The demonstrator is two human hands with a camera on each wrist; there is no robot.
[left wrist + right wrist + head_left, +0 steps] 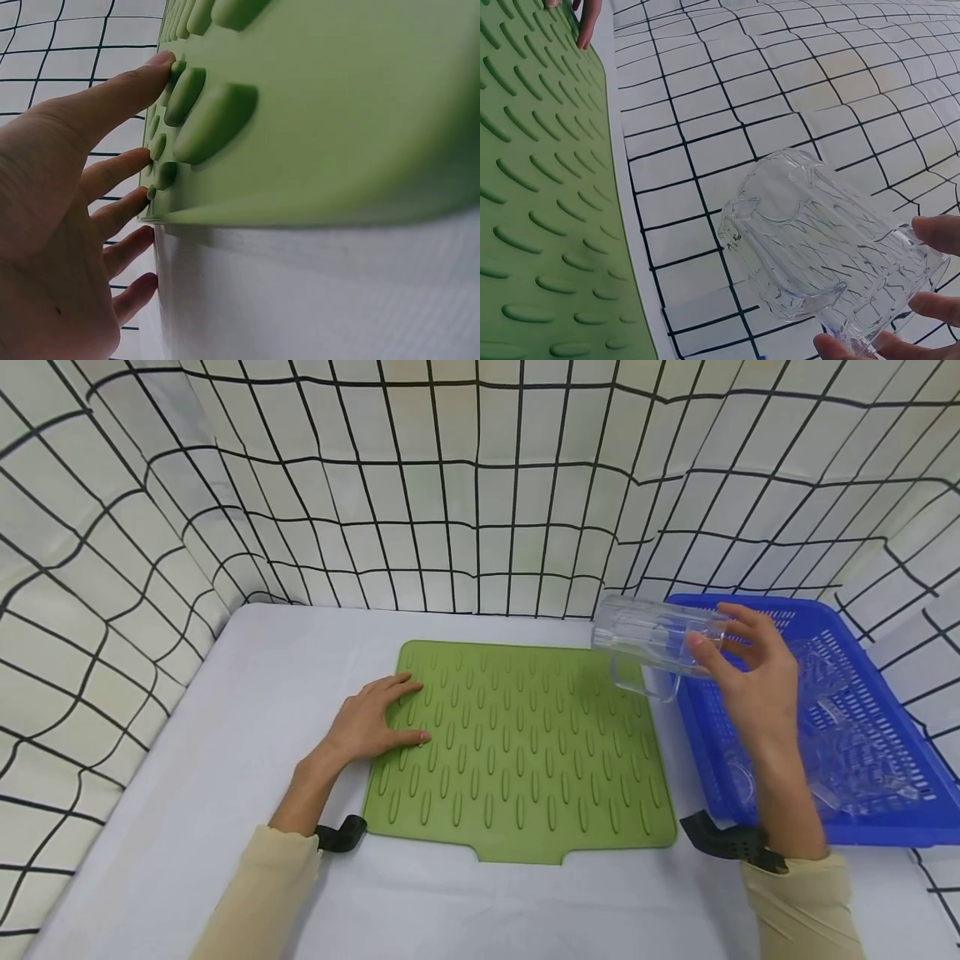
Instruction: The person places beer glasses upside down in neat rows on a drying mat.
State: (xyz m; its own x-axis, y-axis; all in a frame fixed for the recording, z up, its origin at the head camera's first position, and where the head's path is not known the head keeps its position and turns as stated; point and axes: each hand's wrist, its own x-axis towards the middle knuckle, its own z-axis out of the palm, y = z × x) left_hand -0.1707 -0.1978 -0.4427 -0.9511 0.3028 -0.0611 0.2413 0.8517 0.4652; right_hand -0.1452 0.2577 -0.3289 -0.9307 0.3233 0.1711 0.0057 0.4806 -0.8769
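My right hand (757, 681) grips a clear mug (648, 631) by its base end, thumb on one side and fingers on the other. The mug lies sideways in the air, its mouth toward the left and its handle (645, 691) hanging below. In the head view it overlaps the back right corner of the green ridged mat (517, 839) and the basket's left edge. The right wrist view shows the same mug (817, 240) against the grid cloth. At the mat's left edge, my left hand (367, 720) rests with fingers spread, thumb and fingertips on the ridges.
A blue plastic basket (885, 832) stands on the right, with several clear glass pieces (855, 756) inside. White cloth (247, 710) covers the table under the mat. Black-and-white grid cloth (480, 493) rises at the back and both sides.
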